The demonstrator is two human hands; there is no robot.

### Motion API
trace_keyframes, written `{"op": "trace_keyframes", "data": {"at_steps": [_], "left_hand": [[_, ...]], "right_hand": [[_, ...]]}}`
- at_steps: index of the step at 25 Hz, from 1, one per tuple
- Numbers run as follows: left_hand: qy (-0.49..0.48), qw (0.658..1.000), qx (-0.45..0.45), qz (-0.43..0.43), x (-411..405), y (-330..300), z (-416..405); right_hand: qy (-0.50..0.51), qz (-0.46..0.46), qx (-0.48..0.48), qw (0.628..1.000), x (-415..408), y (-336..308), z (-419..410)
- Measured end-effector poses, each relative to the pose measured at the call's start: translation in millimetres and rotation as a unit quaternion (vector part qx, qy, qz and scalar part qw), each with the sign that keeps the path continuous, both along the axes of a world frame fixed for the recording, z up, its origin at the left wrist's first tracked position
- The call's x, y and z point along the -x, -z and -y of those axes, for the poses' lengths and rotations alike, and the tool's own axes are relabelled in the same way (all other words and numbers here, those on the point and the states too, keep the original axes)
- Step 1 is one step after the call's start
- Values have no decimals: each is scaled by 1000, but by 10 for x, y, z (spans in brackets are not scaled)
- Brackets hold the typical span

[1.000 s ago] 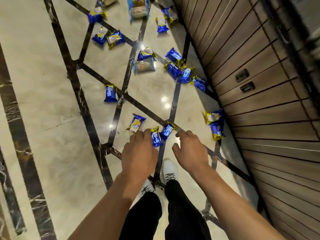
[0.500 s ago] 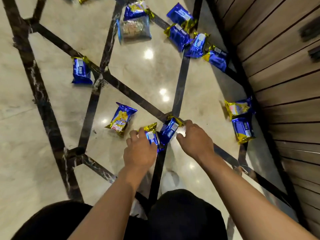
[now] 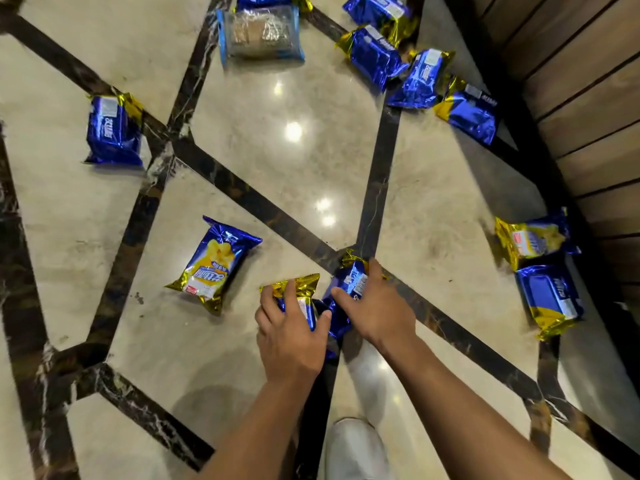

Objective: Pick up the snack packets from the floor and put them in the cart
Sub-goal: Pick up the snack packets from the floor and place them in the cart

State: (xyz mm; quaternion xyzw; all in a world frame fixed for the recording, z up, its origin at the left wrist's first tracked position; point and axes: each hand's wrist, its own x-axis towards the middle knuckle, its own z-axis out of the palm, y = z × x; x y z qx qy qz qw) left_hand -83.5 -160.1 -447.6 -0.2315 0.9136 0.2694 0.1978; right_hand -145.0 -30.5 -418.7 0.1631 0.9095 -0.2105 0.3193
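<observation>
Each hand grips its own packet on the floor, left hand curled over the gold-ended packet, right hand pinching the blue packet just beside it.

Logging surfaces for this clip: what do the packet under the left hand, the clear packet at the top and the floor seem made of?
Packet under left hand: likely metallised foil film, with crinkled gold glints. Clear packet: see-through plastic, contents visible. Floor: polished stone, perhaps marble, mirroring lights.
</observation>
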Motion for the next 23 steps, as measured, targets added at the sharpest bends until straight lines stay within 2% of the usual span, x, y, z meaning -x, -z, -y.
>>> {"op": "trace_keyframes", "data": {"at_steps": [6, 10, 14, 18, 23], "left_hand": [[6, 996, -26, -84, -147, 120, 68], [-7, 993, -67, -92, -114, 138, 135], [-34, 990, -98, -93, 41, -142, 229], [-72, 981, -135, -116, 193, -863, 369], [-128, 970, -187, -89, 220, -2608, 489]], "right_hand": [[54, -39, 45, 997, -91, 157, 164], [47, -47, 54, 996, -63, 150, 209], [41, -77, 74, 993, -18, -135, 220], [-5, -99, 69, 993, 72, -820, 186], [-30, -123, 104, 987, 103, -2413, 193]]}}
